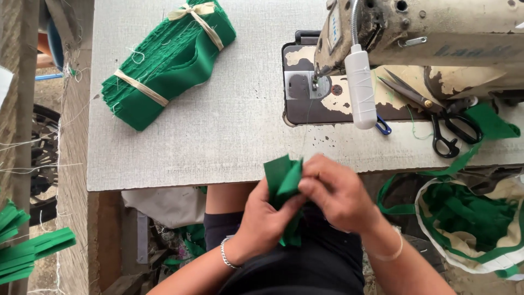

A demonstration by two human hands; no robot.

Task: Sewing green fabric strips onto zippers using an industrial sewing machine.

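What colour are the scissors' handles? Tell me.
Black, on the scissors; the head view shows them.

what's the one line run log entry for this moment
left hand: holds green fabric piece | right hand: pinches same piece | tied green bundle: on table | scissors: by sewing machine

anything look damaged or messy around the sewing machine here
The sewing machine has worn, flaking paint on its bed. Green fabric strips trail off the table edge near the scissors. Both hands hold a green fabric piece.

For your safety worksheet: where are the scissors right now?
The scissors lie on the sewing machine bed, at the table's right, beside green scraps, away from both hands.
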